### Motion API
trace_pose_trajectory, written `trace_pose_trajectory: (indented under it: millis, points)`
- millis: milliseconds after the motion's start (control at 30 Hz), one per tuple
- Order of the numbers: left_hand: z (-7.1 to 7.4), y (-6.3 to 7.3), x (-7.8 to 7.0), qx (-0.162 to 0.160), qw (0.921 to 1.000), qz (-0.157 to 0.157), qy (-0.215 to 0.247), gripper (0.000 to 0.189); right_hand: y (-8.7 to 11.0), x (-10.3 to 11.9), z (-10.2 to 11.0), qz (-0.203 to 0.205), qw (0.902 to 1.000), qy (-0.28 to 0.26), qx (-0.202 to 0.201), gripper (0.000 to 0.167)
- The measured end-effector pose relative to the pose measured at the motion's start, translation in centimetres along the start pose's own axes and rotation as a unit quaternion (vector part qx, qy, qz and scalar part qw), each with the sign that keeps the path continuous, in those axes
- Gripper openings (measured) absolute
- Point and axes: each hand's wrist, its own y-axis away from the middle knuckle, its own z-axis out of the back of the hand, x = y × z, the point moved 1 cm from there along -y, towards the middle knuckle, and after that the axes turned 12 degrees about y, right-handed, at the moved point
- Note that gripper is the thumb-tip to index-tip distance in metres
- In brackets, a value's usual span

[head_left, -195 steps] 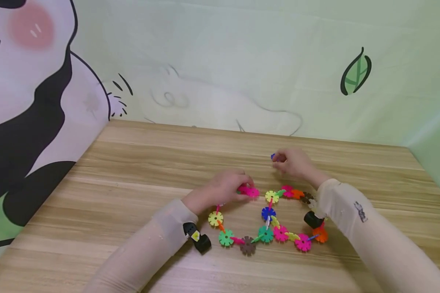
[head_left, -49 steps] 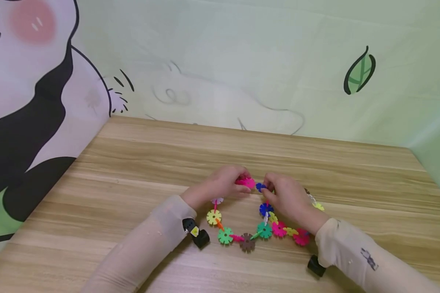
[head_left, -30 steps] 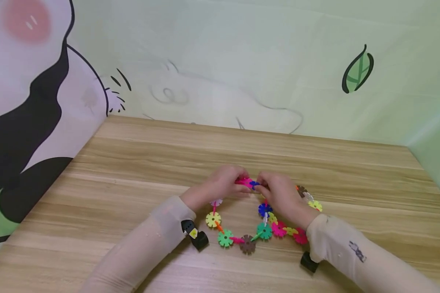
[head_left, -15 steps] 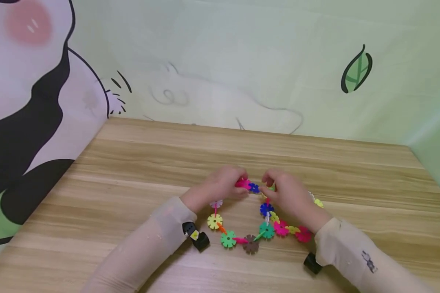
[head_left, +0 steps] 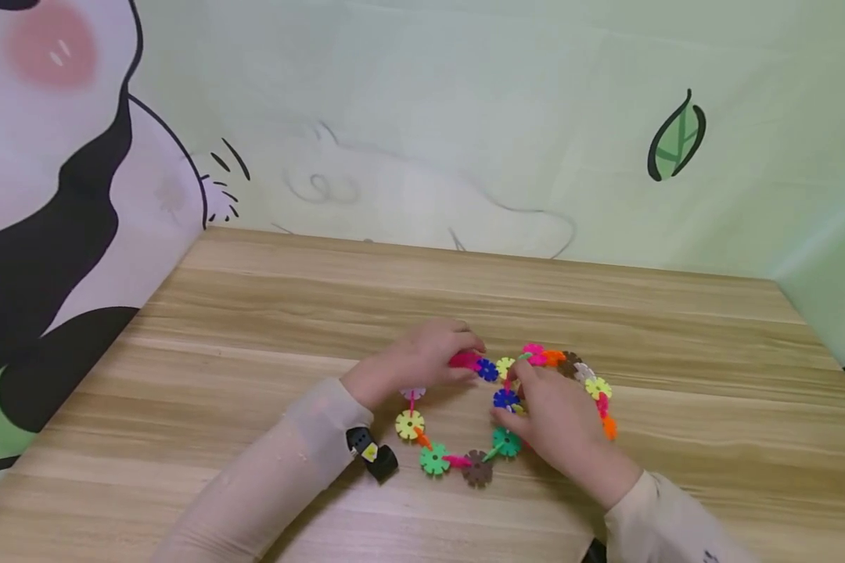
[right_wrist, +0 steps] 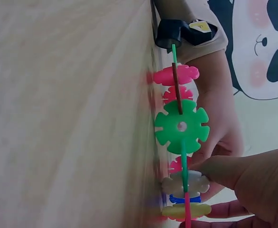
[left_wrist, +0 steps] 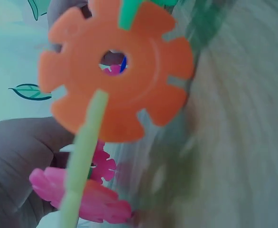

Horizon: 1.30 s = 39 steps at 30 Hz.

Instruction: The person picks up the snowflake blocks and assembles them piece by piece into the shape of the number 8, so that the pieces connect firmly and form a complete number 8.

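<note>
Colourful notched snowflake discs form two joined loops on the wooden table. My left hand (head_left: pixel 426 356) grips a pink snowflake disc (head_left: pixel 467 360) at the back of the left loop. Joined to that disc's right side is a small blue disc (head_left: pixel 488 371), with a yellow disc (head_left: pixel 505 366) close beyond it. My right hand (head_left: pixel 563 426) curls its thumb and fingers round the middle strand, at another blue disc (head_left: pixel 505 399). The right wrist view shows its thumb by a white disc (right_wrist: pixel 177 183) and fingers by a yellow one (right_wrist: pixel 186 210). In the left wrist view, an orange disc (left_wrist: pixel 151 61) hangs close to the camera.
The left loop runs through a yellow disc (head_left: pixel 410 425), a green disc (head_left: pixel 434 460) and a brown disc (head_left: pixel 477 469). Behind the right hand, the right loop curves past an orange disc (head_left: pixel 553 358). A printed cloth wall (head_left: pixel 408 117) rises behind the table (head_left: pixel 310 266).
The right hand brought a small blue disc from the back of the table to the pink disc and let go of it. It then moved down to the middle strand; the left hand kept its grip.
</note>
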Motion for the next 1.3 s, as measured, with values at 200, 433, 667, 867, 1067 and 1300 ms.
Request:
trace_pose_trajectory:
  millis: [200,433,667,867,1067,1300]
  points:
    - [0.0,0.0,-0.1,0.007,0.9991,-0.039,0.012,0.023,-0.1,-0.6,0.0,-0.001,1.0,0.003,-0.005,0.037]
    - [0.0,0.1,-0.5,0.012,0.9984,-0.055,0.012,0.016,-0.4,-1.7,-0.2,0.009,0.9996,-0.028,-0.004,0.045]
    - [-0.4,0.3,-1.3,-0.005,0.9978,-0.066,0.006,0.01,-0.6,-2.1,-0.6,0.011,0.9997,-0.022,-0.011,0.039]
    - [-0.9,0.4,-1.7,-0.023,0.9963,-0.082,0.006,0.009,-0.8,-2.2,-1.1,0.01,0.9993,-0.036,-0.004,0.032]
    - [-1.2,0.6,-1.7,-0.043,0.9943,-0.098,0.0,0.008,-0.9,-2.2,-1.4,0.027,0.9981,-0.055,-0.012,0.033]
    - [-1.5,1.0,-1.7,-0.062,0.9925,-0.105,-0.01,0.008,-0.8,-2.2,-1.3,0.034,0.9969,-0.07,-0.013,0.032]
